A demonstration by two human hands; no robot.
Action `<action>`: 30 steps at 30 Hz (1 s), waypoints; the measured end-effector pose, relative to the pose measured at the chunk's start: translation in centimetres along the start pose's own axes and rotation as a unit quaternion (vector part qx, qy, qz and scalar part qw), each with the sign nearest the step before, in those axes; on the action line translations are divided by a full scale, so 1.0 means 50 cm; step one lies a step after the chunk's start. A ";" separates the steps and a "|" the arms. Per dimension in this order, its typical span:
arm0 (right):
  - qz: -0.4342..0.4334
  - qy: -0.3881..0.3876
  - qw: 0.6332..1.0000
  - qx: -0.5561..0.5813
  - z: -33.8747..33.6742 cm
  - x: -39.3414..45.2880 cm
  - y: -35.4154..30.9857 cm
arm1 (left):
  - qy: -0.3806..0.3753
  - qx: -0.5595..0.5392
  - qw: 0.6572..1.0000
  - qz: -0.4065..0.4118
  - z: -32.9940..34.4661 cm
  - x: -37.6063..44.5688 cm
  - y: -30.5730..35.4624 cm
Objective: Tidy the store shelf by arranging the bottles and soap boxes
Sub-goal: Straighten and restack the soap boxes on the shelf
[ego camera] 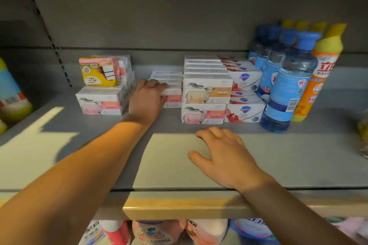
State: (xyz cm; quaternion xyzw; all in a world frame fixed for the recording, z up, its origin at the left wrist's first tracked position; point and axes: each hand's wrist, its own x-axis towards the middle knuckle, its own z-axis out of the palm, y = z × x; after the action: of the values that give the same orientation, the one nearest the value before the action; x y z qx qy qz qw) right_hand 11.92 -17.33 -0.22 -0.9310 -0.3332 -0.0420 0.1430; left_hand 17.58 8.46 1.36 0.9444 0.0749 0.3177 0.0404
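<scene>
1. The head view looks down on a grey shelf [298,161] with soap boxes and bottles standing toward its back.
2. The left hand [147,98] reaches deep into the shelf. Its fingers curl over the top front edge of a single-layer row of white soap boxes [171,87], and the thumb side lies against the front face of the first box. The hand grips this front box; the rest of the row runs behind it toward the back wall.
3. The right hand [223,153] lies flat on the bare shelf near the front edge, fingers relaxed and slightly spread, holding nothing. It is well apart from the gripped box, in front of the taller stack.
4. Just right of the gripped row stands a two-layer stack of sheep boxes [207,97], touching or almost touching it.
5. Further right are white boxes with a blue shield [244,97], also in two layers.
6. On the left side, beside the wrist, lies another sheep box [101,103], with a yellow and pink pack [99,71] on top.
7. At the far right stand blue bottles [288,89] in a row, and next to them orange bottles with yellow caps [318,83].
</scene>
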 end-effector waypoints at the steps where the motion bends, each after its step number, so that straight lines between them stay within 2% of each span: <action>1: 0.000 0.001 1.000 0.002 0.000 0.000 0.000 | 0.002 -0.006 1.000 0.000 0.005 0.003 -0.002; 8: 0.001 0.005 1.000 0.007 0.002 0.002 0.002 | 0.004 -0.017 1.000 0.005 0.006 0.004 -0.005; 14: 0.001 -0.003 1.000 0.017 0.000 0.002 0.002 | -0.030 -0.057 0.998 -0.020 -0.057 0.002 0.001; 17: 0.004 -0.006 1.000 0.013 0.000 0.002 0.002 | 0.006 -0.068 0.997 -0.025 -0.097 -0.021 -0.039; 20: 0.006 -0.007 1.000 0.004 0.000 0.004 0.000 | 0.064 -0.043 0.992 -0.099 -0.130 -0.055 -0.123; 22: 0.009 -0.008 1.000 -0.001 0.000 0.006 -0.003 | 0.043 -0.002 0.989 -0.144 -0.140 -0.073 -0.183; 25: 0.013 -0.007 1.000 -0.001 -0.002 0.006 -0.004 | -0.033 0.009 0.986 -0.163 -0.127 -0.096 -0.223; 30: 0.014 -0.006 1.000 0.008 -0.005 0.006 -0.004 | -0.046 0.097 0.976 -0.189 -0.136 -0.103 -0.207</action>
State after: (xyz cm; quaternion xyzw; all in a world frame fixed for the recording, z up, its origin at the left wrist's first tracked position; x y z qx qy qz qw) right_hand 12.03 -17.09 0.10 -0.9345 -0.3216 -0.0315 0.1492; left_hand 8.21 17.99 2.41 0.9262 0.2809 0.2514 0.0109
